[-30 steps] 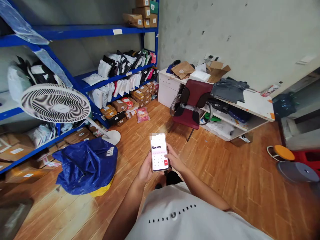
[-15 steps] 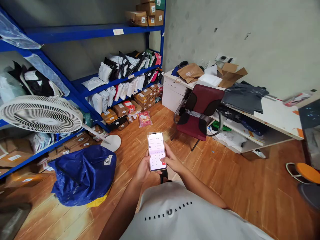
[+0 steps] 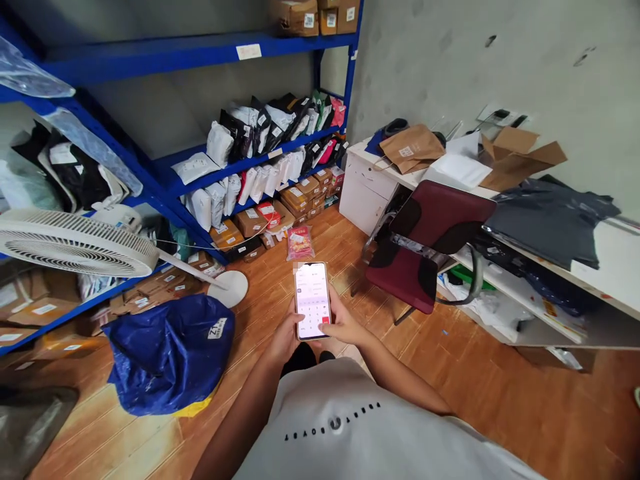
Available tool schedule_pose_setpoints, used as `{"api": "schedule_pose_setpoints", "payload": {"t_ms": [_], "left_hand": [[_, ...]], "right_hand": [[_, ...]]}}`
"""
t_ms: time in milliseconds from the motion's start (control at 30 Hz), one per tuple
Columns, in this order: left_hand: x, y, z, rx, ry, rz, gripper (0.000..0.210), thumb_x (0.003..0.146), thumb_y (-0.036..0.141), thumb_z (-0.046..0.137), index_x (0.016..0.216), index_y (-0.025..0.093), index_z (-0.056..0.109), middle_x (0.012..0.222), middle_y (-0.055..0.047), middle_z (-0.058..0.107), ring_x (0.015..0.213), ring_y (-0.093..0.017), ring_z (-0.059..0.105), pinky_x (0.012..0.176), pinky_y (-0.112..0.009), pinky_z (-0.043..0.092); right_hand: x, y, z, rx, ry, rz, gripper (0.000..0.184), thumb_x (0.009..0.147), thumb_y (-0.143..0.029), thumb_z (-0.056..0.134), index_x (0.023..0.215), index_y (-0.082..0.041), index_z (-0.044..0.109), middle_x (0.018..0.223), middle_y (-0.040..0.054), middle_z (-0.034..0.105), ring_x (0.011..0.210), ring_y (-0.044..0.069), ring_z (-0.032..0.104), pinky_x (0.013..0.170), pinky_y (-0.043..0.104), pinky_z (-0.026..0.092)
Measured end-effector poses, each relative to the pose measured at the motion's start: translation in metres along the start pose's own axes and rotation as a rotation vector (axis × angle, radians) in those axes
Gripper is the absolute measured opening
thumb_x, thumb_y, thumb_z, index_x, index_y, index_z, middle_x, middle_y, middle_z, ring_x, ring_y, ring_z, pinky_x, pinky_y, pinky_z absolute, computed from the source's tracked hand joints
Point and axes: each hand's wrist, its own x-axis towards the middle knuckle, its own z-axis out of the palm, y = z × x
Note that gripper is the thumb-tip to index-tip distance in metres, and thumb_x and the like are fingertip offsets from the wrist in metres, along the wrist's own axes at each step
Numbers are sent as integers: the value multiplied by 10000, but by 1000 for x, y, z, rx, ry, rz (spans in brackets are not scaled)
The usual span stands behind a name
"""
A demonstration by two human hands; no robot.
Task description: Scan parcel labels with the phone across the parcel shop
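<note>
Phone (image 3: 313,301) sits upright before our chest, screen facing us so we can read it; our left hand (image 3: 285,339) cradles its edge while our right hand (image 3: 343,327) grips it, thumb over the keypad, above the wooden floor (image 3: 450,373)

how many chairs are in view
1. A dark red padded chair with black armrests stands on the wooden floor, pushed against the white desk on the right. Others may be out of frame.
</note>
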Motion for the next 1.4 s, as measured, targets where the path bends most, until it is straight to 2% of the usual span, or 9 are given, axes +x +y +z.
{"api": "schedule_pose_setpoints", "payload": {"t_ms": [200,433,600,733,900,1033,1133,1267,1400], "left_hand": [[69,50,-37,163,105,-13,886,767,297,659,1513,296,180,1217,-120,623,803,-268,677,447,-310,568],[168,151,-110,-90,-174,-55,952,625,162,541,1507,307,211,1370,-90,539,1079,-305,612,710,-382,606],[228,216,-151,-43,-278,-133,986,620,96,575,1508,334,220,1376,-70,538,1116,-325,590,776,-412,590],[268,242,-172,13,-218,-160,982,666,102,620,1512,363,194,1369,-79,540,1098,-307,601,734,-368,593],[320,247,-189,-123,-321,-205,990,618,116,554,1504,368,195,1353,-72,550,1086,-300,608,733,-385,593],[370,242,-190,-171,-333,-195,965,638,105,516,1503,369,179,1359,-72,535,1102,-276,596,801,-410,576],[414,243,-180,-177,-321,-205,967,630,117,524,1497,371,180,1369,-79,516,1099,-281,591,790,-415,573],[489,247,-156,-152,-270,-230,952,599,129,554,1471,350,242,1356,-102,520,1048,-298,616,703,-371,572],[584,247,-130,-160,-200,-216,742,723,294,592,1423,321,350,1393,-122,492,1128,-345,578,715,-406,557]], "right_hand": [[92,15,-13,59,38,46,799,751,-173,581,1483,-281,278,1424,39,504,1263,257,482,1064,423,377],[238,33,-22,130,183,94,696,715,-179,557,1391,-273,424,1328,16,590,1182,253,529,986,392,414],[328,32,-21,149,363,147,505,708,-220,612,1209,-249,554,1115,8,672,986,221,586,873,350,450],[380,41,-25,177,449,186,390,753,-318,679,1120,-241,571,1000,3,683,818,180,600,737,300,466],[425,63,-50,247,564,262,283,808,-421,672,1000,-230,590,830,-20,671,651,133,568,611,256,439],[452,71,-91,253,550,282,306,784,-411,705,997,-230,581,864,-15,685,653,127,578,602,252,450],[470,73,-136,232,415,297,487,670,-274,808,1085,-242,555,948,-13,702,772,150,631,682,265,489],[505,81,-217,284,216,322,587,642,-220,805,1151,-253,516,970,-5,714,792,175,662,670,281,508],[561,89,-312,443,196,402,469,734,-297,697,1171,-241,535,1051,47,720,933,250,681,763,366,537]]}}
